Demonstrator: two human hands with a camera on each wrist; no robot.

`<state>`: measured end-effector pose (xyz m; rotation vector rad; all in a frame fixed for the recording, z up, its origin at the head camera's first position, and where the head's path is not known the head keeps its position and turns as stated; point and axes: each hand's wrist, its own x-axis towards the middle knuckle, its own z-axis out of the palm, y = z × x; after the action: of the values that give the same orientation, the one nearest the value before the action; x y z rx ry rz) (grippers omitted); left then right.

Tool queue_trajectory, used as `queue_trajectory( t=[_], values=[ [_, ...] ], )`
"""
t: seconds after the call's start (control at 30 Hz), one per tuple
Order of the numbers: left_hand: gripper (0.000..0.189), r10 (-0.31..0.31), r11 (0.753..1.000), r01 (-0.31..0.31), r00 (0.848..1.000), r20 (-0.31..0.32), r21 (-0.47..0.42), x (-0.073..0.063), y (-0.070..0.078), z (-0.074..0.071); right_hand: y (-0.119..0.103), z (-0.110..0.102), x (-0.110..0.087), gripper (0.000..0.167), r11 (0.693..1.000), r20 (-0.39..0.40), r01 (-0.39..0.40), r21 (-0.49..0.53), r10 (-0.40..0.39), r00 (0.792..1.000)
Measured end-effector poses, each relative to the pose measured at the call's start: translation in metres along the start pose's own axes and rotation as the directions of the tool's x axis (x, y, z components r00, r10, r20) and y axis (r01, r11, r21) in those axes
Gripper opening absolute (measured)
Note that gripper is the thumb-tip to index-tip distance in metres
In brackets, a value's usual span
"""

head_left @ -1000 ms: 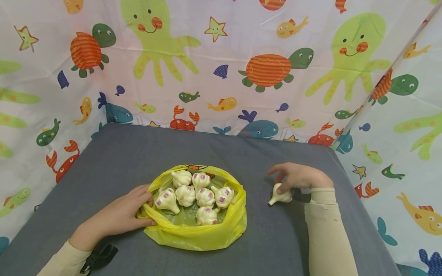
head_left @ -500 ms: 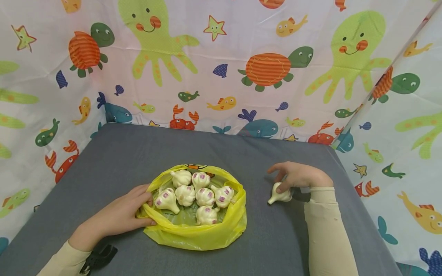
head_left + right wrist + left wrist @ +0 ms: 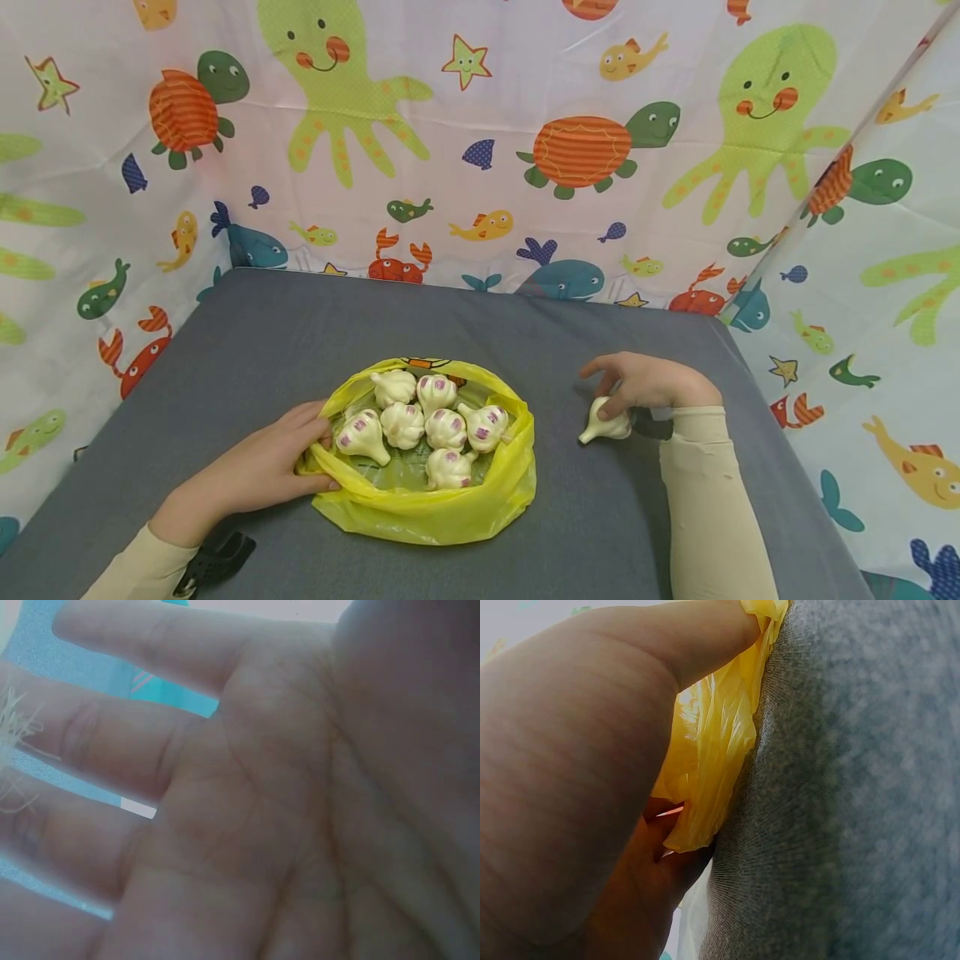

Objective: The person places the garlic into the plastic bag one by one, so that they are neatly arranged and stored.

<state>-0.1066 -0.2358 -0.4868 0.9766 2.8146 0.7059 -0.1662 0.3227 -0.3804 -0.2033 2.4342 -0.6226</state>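
A yellow plastic bag [image 3: 435, 521] stands on the table with its mouth spread wide. Several white garlic bulbs [image 3: 402, 425] with purple patches lie inside it. My left hand [image 3: 258, 462] grips the bag's left side; in the left wrist view, the folded plastic [image 3: 712, 750] runs between thumb and fingers. To the right of the bag, my right hand [image 3: 656, 385] holds a single garlic bulb [image 3: 606, 423] from above, thumb against it and stem pointing to the front left. The index finger sticks out away from the bulb. Only the bulb's pale roots [image 3: 16, 724] show in the right wrist view.
Grey cloth covers the table [image 3: 480, 329]. A curtain [image 3: 465, 125] printed with sea animals rises behind it and along both sides. A black strap [image 3: 221, 560] sits at the left wrist.
The stem of the garlic bulb in my right hand has shifted very slightly to the left. Both hands and the bag stay where they were.
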Motion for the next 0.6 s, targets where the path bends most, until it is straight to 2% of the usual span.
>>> queue_trajectory(
  t=[0.6],
  values=[
    [0.048, -0.001, 1.000, 0.001, 1.000, 0.007, -0.001, 0.0007, -0.0045, 0.0016, -0.0021, 0.0029, 0.0053, 0.066, 1.000, -0.011, 0.004, -0.017, -0.004, 1.000]
  ],
)
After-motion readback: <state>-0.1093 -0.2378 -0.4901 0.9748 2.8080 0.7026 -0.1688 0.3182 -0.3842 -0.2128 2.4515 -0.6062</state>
